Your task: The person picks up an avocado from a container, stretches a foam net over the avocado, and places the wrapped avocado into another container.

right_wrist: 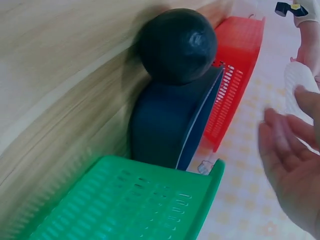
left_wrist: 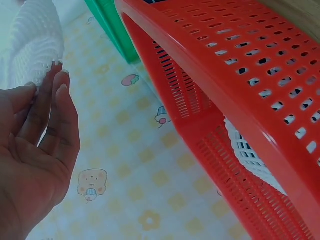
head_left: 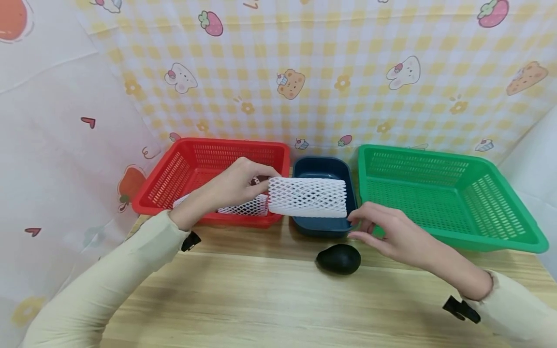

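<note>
A white foam fruit net [head_left: 307,197] stretches level above the dark blue bin. My left hand [head_left: 241,183] pinches its left end between thumb and fingers; in the left wrist view the net [left_wrist: 35,42] rises from the fingertips. Close by the net's right end is my right hand [head_left: 387,231], its fingers loosely bent and thumb apart, with nothing gripped. On the wooden table just in front of the bin lies a dark avocado [head_left: 339,259], below and left of the right hand. More white foam netting [head_left: 245,207] lies in the red basket, partly hidden by the left arm.
The red basket [head_left: 278,159] stands at the left, the dark blue bin [head_left: 322,227] in the middle and the green basket [head_left: 452,203] at the right, lined up along a patterned cloth [head_left: 322,106]. The wooden table [head_left: 270,295] extends in front of them.
</note>
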`<state>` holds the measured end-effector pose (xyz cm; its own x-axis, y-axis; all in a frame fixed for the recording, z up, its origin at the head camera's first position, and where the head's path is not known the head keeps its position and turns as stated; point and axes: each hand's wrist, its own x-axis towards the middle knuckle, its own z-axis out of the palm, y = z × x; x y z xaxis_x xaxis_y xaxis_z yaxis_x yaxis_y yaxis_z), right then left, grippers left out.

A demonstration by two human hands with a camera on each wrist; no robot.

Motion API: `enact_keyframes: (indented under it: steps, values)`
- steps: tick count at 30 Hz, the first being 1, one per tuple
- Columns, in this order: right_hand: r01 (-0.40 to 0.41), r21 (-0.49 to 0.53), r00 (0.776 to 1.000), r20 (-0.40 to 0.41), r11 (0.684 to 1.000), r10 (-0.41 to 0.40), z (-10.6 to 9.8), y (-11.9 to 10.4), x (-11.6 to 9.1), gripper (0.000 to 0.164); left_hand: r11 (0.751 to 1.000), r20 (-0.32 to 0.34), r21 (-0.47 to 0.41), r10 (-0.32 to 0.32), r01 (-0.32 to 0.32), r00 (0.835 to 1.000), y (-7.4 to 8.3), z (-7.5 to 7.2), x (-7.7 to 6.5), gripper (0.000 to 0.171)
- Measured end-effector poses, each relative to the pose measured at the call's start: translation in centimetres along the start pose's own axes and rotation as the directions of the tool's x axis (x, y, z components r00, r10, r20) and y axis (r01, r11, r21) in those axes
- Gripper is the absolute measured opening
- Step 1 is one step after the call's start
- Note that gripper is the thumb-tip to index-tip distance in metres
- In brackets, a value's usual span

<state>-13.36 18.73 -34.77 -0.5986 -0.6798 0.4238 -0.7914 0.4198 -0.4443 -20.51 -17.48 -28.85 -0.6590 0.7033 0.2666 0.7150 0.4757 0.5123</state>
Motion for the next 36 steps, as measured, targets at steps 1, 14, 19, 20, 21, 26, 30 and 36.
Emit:
enact_keyframes:
  steps: [1,14,19,20,21,26,30,36]
  values:
    - [-0.034,-0.001,0.999,0.041,0.999,0.034,0.0,0.1,-0.2,0.031,1.0,-0.001,-0.002,-0.003,0.003,1.0,0.0,0.0,0.0,0.027]
    - [-0.185,-0.081,0.887,0.416,0.979,0.202,1.3,0.7,-1.0,0.057,1.0,0.026,-0.013,-0.003,0.003,1.0,-0.2,1.0,0.0,0.031]
    - [-0.192,-0.095,0.861,0.461,0.977,0.214,2.0,0.9,-1.1,0.063,1.0,0.04,-0.001,0.005,-0.005,0.999,-0.2,1.3,0.0,0.031]
    - [-0.191,-0.101,0.858,0.467,0.976,0.216,2.2,0.9,-1.1,0.064,1.0,0.044,0.008,0.007,-0.007,0.999,-0.1,1.4,0.0,0.031]
    - [-0.189,-0.108,0.854,0.472,0.976,0.218,2.3,1.0,-1.1,0.064,1.0,0.048,0.02,0.009,-0.01,0.999,-0.1,1.4,0.0,0.031]
    - [-0.209,-0.116,0.836,0.494,0.971,0.239,3.1,1.0,-1.2,0.064,0.997,0.066,0.082,0.008,-0.014,0.998,-0.1,1.6,0.1,0.032]
    - [-0.213,-0.111,0.831,0.502,0.971,0.24,3.5,1.1,-1.3,0.066,0.993,0.077,0.118,0.003,-0.013,0.997,-0.2,1.7,0.0,0.033]
    - [-0.139,-0.128,0.861,0.474,0.982,0.184,3.9,1.2,-1.4,0.062,0.993,0.078,0.12,0.001,-0.01,0.997,-0.4,1.8,-0.1,0.033]
